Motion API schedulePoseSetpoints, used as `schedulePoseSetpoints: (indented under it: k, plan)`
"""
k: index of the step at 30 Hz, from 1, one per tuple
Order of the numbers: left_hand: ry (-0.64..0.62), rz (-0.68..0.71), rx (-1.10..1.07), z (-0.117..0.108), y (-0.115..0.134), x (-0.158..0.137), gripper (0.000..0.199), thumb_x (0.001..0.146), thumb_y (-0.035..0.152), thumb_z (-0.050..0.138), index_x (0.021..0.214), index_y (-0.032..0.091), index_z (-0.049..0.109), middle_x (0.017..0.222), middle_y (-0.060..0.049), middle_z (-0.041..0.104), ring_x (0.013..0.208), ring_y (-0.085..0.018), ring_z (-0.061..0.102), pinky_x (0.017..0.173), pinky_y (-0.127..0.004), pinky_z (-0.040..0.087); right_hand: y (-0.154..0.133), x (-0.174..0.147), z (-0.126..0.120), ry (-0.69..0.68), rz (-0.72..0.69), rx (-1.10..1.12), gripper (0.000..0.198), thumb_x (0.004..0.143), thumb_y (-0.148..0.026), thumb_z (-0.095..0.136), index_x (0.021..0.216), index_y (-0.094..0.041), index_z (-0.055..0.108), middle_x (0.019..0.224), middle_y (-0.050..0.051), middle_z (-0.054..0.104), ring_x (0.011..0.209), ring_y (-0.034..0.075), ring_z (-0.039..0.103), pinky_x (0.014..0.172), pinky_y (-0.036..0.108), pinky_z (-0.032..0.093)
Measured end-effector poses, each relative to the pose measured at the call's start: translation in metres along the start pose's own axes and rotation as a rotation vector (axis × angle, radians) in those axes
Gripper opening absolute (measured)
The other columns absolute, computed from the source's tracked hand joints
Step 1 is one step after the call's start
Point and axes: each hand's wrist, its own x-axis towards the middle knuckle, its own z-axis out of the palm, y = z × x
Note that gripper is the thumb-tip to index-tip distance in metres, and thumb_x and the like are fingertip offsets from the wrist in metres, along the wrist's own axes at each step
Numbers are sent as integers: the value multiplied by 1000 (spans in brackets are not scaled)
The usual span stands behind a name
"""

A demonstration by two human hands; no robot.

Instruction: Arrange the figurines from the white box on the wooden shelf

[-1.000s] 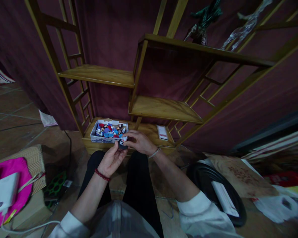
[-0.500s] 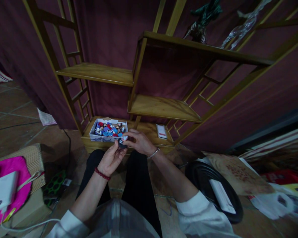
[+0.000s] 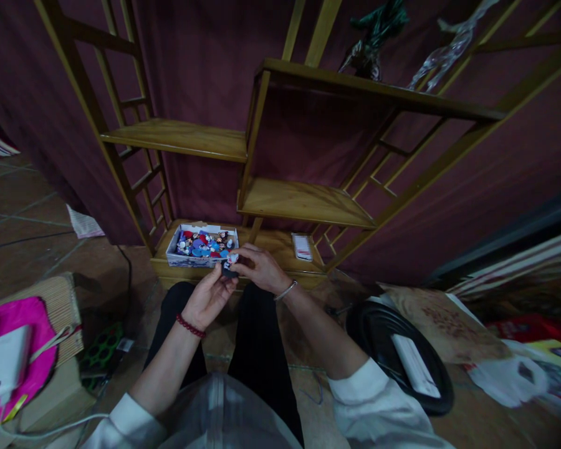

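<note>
Both hands are at work at the near right corner of the white rectangular printed cardboard box [image 3: 191,261]: the left hand [image 3: 210,299] has its grip pinching the dark base of a small white-topped figurine [image 3: 231,262], while the right hand [image 3: 262,269] comes in from the right, thumb and fingers pinching the pale top! Just beyond, the box brims with small multicoloured figures [image 3: 199,244] on the left of the low brown wooden shelf [image 3: 275,251], and a flat white card with red print [image 3: 302,247] lies to the right.
</note>
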Motion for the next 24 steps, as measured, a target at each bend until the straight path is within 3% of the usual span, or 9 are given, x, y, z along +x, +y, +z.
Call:
schedulePoseSetpoints:
  k: [10, 19, 24]
  plan:
    - [-72, -22, 8, -8, -3, 5, 16, 80, 23, 52, 86, 11, 60, 78, -5, 60, 67, -11, 57, 63, -22, 48, 7, -2, -3, -47, 4, 38, 25, 80, -29, 52, 102, -20, 58, 87, 3, 56, 79, 12, 52, 72, 25, 42]
    - [15, -7, 3, -3, -4, 3, 13, 80, 20, 52, 84, 11, 60, 71, -5, 58, 65, -11, 56, 61, -22, 49, 6, -2, -2, -39, 55, 2, 23, 78, -31, 55, 95, -17, 60, 81, 2, 55, 73, 11, 51, 67, 23, 40]
    - [-17, 19, 25, -7, -6, 6, 14, 79, 20, 53, 85, 10, 61, 77, -6, 60, 65, -10, 57, 63, -22, 49, 6, -4, 0, -18, 60, -22, 22, 79, -31, 54, 94, -17, 60, 77, 1, 53, 69, 10, 50, 63, 22, 38]
